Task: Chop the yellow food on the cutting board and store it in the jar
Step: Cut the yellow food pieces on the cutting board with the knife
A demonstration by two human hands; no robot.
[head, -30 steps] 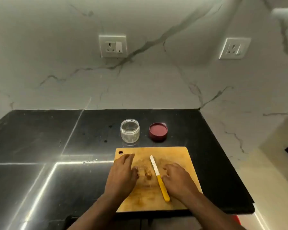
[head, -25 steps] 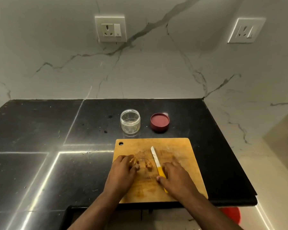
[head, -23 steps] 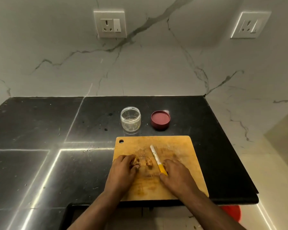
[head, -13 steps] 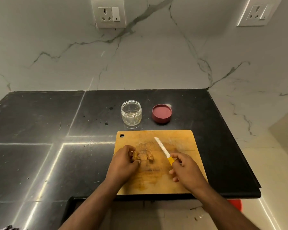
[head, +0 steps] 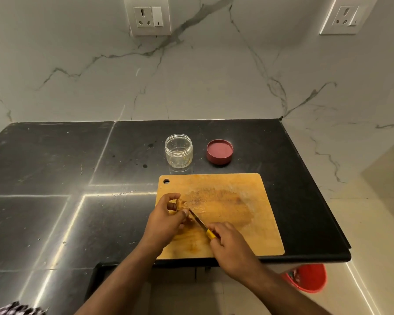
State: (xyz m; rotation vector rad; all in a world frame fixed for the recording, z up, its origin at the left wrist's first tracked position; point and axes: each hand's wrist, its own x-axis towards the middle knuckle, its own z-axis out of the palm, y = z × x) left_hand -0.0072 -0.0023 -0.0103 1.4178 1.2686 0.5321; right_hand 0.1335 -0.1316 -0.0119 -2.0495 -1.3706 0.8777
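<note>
Counter [head: 55, 178]: dark stone; we see its front edge just below the board, with open room to the left.

Cutting board [head: 248, 212]: its right and far parts are free for working.

Jar [head: 179, 151]: open, just beyond the board; red lid [head: 219, 151] beside it.

Right hand [head: 231, 246]: half a second ago it held the knife [head: 199, 221] clear; now it grips the yellow handle, blade against the food. We judge chopping begun.

Left hand [head: 163, 221]: fingers pinch the yellow food [head: 181, 204] at the board's left side.
</note>
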